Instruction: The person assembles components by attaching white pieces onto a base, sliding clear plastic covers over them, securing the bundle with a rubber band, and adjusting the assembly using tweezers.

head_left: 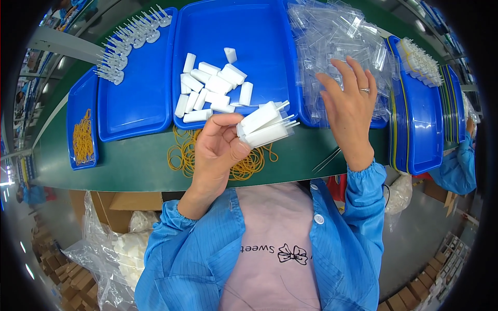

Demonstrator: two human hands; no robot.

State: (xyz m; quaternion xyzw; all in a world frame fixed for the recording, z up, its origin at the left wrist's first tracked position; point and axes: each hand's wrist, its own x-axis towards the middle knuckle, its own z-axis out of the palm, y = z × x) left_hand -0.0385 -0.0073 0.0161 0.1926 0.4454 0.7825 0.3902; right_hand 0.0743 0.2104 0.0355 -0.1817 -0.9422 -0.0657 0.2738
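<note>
In front of my chest, my left hand [215,153] is closed round a small cluster of white plastic pieces [263,124] with thin pale prongs pointing right. Clear plastic seems to wrap part of them. My right hand [350,106] reaches over a tray heaped with clear plastic sleeves [334,46]. Its fingers are apart, a ring on one, and no item shows in them; whether the fingertips touch the sleeves I cannot tell. Beyond my left hand, several loose white blocks [215,83] lie in the near part of a blue tray [231,26].
Yellow rubber bands [249,166] lie on the green table [129,163], more in a small blue tray [83,137]. White pronged parts [129,41] line a left tray. Thin metal tweezers [327,160] lie near my right wrist. Stacked trays [425,119] with banded white parts [417,62] stand right.
</note>
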